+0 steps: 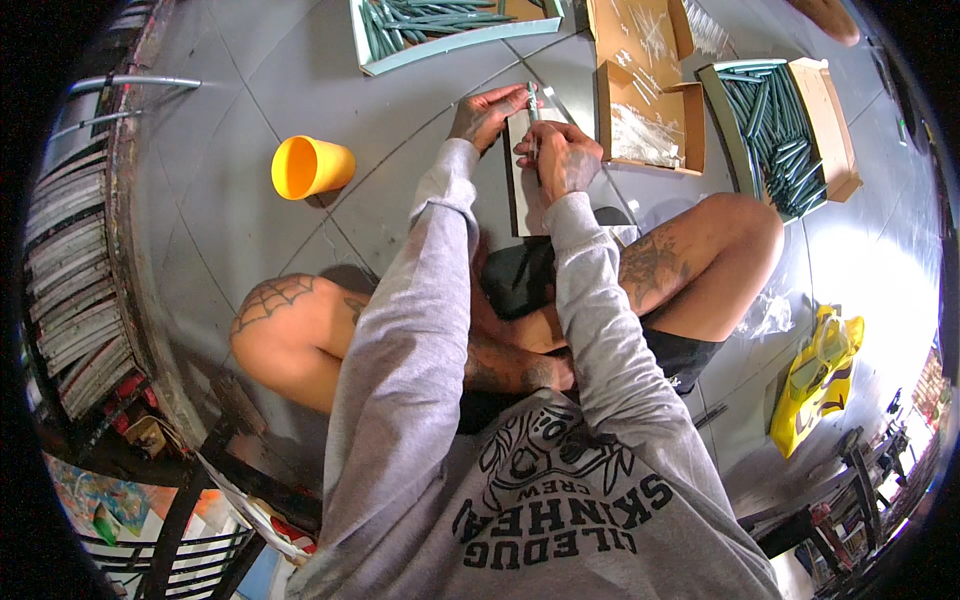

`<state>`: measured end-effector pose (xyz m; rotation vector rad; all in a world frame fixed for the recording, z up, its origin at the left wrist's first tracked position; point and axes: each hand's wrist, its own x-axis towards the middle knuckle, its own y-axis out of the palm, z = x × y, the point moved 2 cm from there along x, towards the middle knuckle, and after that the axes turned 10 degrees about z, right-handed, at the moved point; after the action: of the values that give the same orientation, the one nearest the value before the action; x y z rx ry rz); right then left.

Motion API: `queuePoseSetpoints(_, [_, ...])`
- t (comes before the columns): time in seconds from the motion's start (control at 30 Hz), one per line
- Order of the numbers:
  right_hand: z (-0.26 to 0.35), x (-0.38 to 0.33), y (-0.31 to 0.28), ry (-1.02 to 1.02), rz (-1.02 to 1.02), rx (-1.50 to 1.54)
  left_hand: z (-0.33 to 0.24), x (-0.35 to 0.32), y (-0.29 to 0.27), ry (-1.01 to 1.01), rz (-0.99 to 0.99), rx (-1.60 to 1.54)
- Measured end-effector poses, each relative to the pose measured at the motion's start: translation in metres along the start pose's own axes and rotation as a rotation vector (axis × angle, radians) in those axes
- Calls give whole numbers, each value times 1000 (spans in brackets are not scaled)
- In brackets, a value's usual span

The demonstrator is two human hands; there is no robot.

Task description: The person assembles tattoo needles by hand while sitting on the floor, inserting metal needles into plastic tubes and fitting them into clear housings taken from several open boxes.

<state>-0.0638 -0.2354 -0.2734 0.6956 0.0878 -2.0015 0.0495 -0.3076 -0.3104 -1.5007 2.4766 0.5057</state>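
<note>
I hold a slim dark-green pen-like piece point(532, 98) between my two hands, its long axis running nearly straight away from me, one end pointing to the far side and the other running back into my right fingers. Any marking on it is too small to read. My left hand point(487, 113) is narrowed to a pinch at the far part; my right hand point(562, 155) curls closed around the near end, covering it.

Just below my hands, a narrow board point(528, 195) lies lengthwise, roughly in line with the piece. Right beside my right hand stands an open cardboard box point(695, 130) of thin clear pieces point(645, 137); further to that side, another box, with a brown flap point(830, 125), is heaped with dark-green barrels point(765, 120). Beyond my left hand is a pale teal tray point(460, 50) of similar barrels, and to its left an orange-yellow cup point(325, 167) lies tipped, mouth turned away from my hand.

Writing shows nearest me: dark block lettering and a line-drawn emblem on my grey sweatshirt point(420, 330). Well behind my right hand, a yellow bag point(815, 385) bears dark printing.
</note>
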Motion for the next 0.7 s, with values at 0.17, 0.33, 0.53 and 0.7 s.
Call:
queuePoseSetpoints(0.17, [2,-2,3,16,-13,-21,8,5,-6,-26,-1,-33])
queuePoseSetpoints(0.33, [-2,2,-1,-11,-13,-36,-6,-1,2,-35,-22,29])
queuePoseSetpoints(0.53, [-6,5,1,-6,-19,-14,-6,0,2,-43,-9,-66])
queuePoseSetpoints(0.7, [-6,4,3,-13,-52,-27,-17,-4,4,-69,29,-144])
